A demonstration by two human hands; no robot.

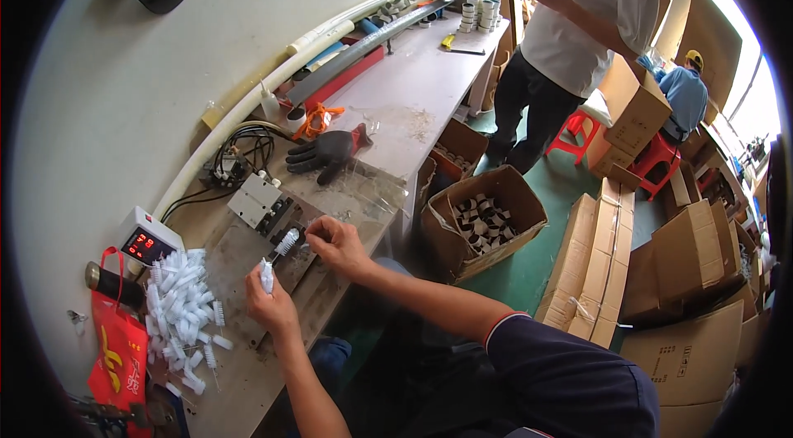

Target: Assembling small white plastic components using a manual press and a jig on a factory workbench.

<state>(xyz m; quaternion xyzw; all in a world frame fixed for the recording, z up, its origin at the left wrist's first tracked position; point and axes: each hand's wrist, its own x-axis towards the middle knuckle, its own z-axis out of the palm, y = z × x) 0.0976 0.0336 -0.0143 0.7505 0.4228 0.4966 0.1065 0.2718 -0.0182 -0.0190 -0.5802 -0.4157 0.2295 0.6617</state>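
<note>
My left hand (pixel 273 306) is closed around a small white bristle brush (pixel 266 277), its upper end sticking out past the fingers. Just beyond it, a second brush head (pixel 287 241) with white bristles stands tilted beside the metal clamp fixture (pixel 264 205) on the bench. To the right of that head, my right hand (pixel 339 246) has thumb and fingers pinched together. What lies in the pinch, if anything, is too small to make out. A heap of white brushes (pixel 183 306) is piled on the bench left of my left hand.
A control box with a red display (pixel 147 246) stands by the wall beside a red bag (pixel 120 351). Black cables and a dark glove (pixel 326 155) lie beyond the fixture. A carton of short tube pieces (pixel 483 223) sits right of the bench. Two people are farther off.
</note>
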